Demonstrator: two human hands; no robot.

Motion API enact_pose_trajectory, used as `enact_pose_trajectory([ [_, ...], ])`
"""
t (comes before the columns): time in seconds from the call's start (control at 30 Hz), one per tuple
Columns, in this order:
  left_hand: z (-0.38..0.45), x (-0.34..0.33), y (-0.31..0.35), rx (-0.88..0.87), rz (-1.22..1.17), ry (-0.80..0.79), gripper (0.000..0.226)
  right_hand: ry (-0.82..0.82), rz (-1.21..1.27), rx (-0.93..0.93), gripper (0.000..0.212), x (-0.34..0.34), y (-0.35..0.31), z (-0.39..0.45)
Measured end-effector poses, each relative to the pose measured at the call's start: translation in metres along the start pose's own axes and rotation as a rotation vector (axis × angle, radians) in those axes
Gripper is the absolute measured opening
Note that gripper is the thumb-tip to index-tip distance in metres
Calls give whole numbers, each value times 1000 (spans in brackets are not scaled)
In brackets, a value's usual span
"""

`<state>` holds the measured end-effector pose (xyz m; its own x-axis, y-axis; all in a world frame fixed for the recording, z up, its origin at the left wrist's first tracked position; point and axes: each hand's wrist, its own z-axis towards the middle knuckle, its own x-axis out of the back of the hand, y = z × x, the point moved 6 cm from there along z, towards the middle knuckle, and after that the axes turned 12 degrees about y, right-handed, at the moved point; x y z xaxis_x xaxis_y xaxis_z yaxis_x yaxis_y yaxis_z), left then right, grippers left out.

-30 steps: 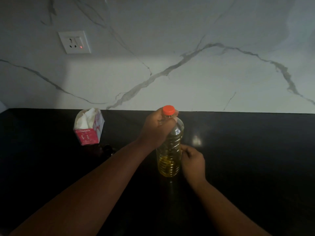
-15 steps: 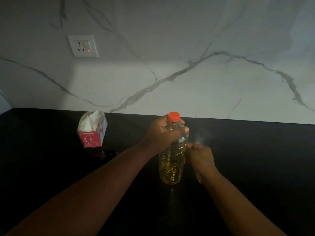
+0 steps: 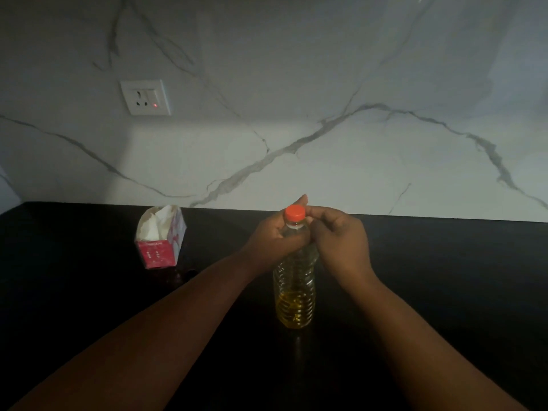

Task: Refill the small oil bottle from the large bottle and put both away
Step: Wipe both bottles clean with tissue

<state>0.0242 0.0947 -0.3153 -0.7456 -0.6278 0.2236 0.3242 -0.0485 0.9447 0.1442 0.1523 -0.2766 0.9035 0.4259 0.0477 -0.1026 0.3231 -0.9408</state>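
A clear ribbed plastic oil bottle (image 3: 295, 295) stands upright on the black counter (image 3: 444, 277), with yellow oil in its lower third and an orange cap (image 3: 295, 213) on top. My left hand (image 3: 274, 237) grips the bottle's neck and shoulder from the left. My right hand (image 3: 341, 241) is at the neck on the right side, its curled fingertips touching the orange cap. No second bottle is in view.
A red and white tissue box (image 3: 160, 237) sits on the counter to the left of the bottle. A small dark object (image 3: 181, 275) lies in front of that box, too dim to identify. A marble wall with a white socket (image 3: 146, 97) rises behind.
My right hand rose from beside the bottle's lower body up to the orange cap. My left hand kept its grip on the neck. The bottle stayed upright in place.
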Motion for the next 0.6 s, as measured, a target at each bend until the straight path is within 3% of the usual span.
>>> enact_pose_trajectory([
  [0.07, 0, -1, 3, -2, 25, -46, 79, -16, 77, -53, 23, 1, 8, 3],
  [0.23, 0, -2, 5, -5, 34, -77, 84, -117, 338, -386, 18, -1, 54, 11],
  [0.33, 0, -4, 8, -21, 57, -88, 81, -197, 274, -480, 17, -8, 81, 2],
  [0.47, 0, -3, 10, -35, 56, -75, 74, -184, 247, -495, 18, -10, 115, -11],
  [0.6, 2, 1, 9, -62, 82, -31, 80, -221, 203, -612, 20, -8, 149, -27],
])
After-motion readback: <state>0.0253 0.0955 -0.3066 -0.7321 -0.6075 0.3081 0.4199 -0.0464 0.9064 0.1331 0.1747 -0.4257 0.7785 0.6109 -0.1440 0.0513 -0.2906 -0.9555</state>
